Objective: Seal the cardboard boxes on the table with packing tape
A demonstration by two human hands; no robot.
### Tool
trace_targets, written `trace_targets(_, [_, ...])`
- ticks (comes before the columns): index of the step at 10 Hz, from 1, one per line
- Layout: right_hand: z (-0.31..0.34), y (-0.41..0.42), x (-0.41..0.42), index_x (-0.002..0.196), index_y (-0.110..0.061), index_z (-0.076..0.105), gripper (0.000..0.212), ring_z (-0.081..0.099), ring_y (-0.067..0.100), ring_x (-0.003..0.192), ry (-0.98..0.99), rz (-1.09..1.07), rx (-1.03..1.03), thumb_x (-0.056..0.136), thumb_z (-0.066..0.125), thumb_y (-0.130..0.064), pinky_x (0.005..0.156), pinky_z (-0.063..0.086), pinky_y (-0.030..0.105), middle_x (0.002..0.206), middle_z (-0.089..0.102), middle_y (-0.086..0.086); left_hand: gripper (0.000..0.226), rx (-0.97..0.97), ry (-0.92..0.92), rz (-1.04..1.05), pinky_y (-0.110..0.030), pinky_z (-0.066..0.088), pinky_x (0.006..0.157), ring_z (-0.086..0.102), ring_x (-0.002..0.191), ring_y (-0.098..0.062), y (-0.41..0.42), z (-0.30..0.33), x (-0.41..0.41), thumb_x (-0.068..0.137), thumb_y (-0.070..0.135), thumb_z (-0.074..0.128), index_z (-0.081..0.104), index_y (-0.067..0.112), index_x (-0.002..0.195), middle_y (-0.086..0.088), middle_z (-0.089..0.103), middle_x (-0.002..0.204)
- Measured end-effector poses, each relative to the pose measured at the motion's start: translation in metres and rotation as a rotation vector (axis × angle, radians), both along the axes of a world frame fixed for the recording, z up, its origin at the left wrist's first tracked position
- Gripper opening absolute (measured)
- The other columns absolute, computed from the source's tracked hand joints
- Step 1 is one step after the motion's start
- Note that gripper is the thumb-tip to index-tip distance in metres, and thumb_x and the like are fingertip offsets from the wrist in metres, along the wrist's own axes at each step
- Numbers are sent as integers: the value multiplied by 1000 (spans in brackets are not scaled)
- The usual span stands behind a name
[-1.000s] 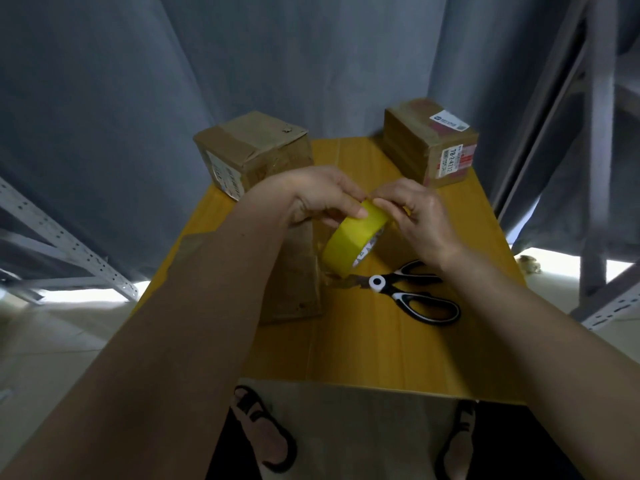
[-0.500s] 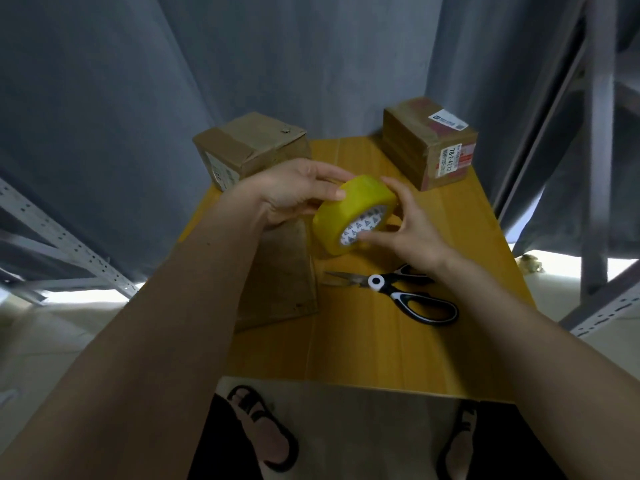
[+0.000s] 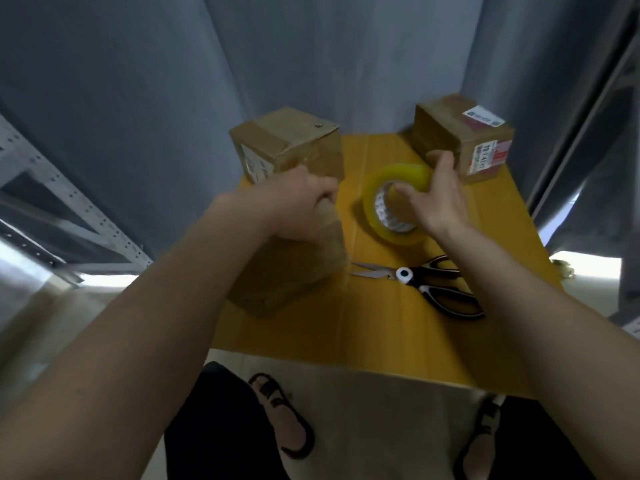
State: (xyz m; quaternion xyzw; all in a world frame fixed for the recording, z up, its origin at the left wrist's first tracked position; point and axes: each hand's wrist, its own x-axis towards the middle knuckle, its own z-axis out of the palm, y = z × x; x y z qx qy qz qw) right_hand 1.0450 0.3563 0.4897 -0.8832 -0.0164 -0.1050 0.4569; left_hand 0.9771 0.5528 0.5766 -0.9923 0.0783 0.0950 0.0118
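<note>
Tape roll is gripped by right hand, thumb through core, above yellow tabletop. Nearest of three cardboard boxes is clutched by left hand. One pair of scissors lies alongside. Grey curtains behind.

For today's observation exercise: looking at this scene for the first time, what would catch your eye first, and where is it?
The yellow tape roll stands out at the table's middle, gripped by the right hand. Left of it, the left hand holds the top of the nearest cardboard box. Black-handled scissors lie on the yellow table just nearer than the roll.
</note>
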Motion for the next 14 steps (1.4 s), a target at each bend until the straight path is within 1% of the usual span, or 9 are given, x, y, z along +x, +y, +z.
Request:
trace_targets(2, [3, -15, 9, 143, -14, 32, 71, 34, 36, 130, -49, -8, -331, 87, 69, -35, 108, 30, 42, 138, 40, 18, 56, -102, -250, 39, -32, 35, 75, 41, 89, -23, -13, 20, 39, 70, 64, 62, 53, 36, 117, -1, 33, 102])
trace_targets(4, [-9, -27, 23, 131, -3, 49, 52, 40, 38, 118, -283, 8, -515, 87, 68, -24, 102, 31, 42, 126, 44, 22, 54, -296, -324, 218, -31, 42, 87, 53, 114, -29, -41, 7, 103, 87, 51, 52, 59, 9, 120, -8, 51, 130])
trace_targets(6, [-36, -39, 35, 132, -3, 54, 54, 47, 39, 100, -345, 166, -653, 82, 74, -13, 83, 39, 44, 107, 50, 21, 44, -146, -289, 265, -32, 40, 73, 56, 100, -29, -60, -14, 158, 88, 48, 49, 58, 15, 116, -9, 59, 119])
trace_targets(7, [-48, -44, 41, 134, -7, 52, 62, 45, 38, 107, -290, 285, -712, 79, 77, -21, 92, 36, 44, 113, 50, 20, 47, -88, -210, 292, -32, 37, 75, 55, 108, -30, -65, -24, 180, 89, 45, 45, 56, 15, 124, -9, 57, 128])
trace_targets(8, [-53, -43, 43, 141, -11, 46, 62, 40, 31, 120, -108, 388, -650, 86, 70, -26, 103, 29, 34, 124, 48, 14, 46, -86, -131, 307, -32, 35, 77, 54, 115, -29, -70, -45, 189, 92, 42, 43, 56, 15, 126, -8, 55, 132])
trace_targets(9, [-41, -37, 32, 122, -5, 62, 32, 48, 26, 115, -147, 235, -107, 97, 52, -23, 95, 33, 21, 115, 53, 12, 47, -109, -228, 372, -34, 37, 76, 56, 109, -29, -70, -57, 191, 87, 46, 43, 58, 17, 120, -8, 59, 124])
trace_targets(10, [-24, -11, 10, 121, -13, 57, 42, 53, 13, 112, -252, 157, 272, 94, 44, -43, 93, 42, 21, 117, 57, 2, 45, -141, -302, 401, -32, 35, 70, 59, 106, -29, -67, -58, 190, 83, 47, 47, 62, 17, 113, -8, 63, 119])
trace_targets(13, [-24, 17, -9, 115, -9, 59, 26, 54, 15, 108, -190, 180, 338, 95, 54, -27, 92, 46, 30, 111, 58, 4, 91, -664, 63, 595, -46, 42, 103, 51, 123, -34, -23, -43, 169, 78, 78, 49, 46, 13, 142, -11, 49, 142])
trace_targets(14, [-20, 16, -6, 116, -12, 58, 27, 53, 14, 108, -137, 173, 286, 97, 54, -31, 93, 45, 33, 113, 58, 3, 68, -645, -224, 501, -37, 38, 103, 47, 128, -31, -27, -49, 152, 92, 59, 47, 47, 10, 140, -11, 50, 142])
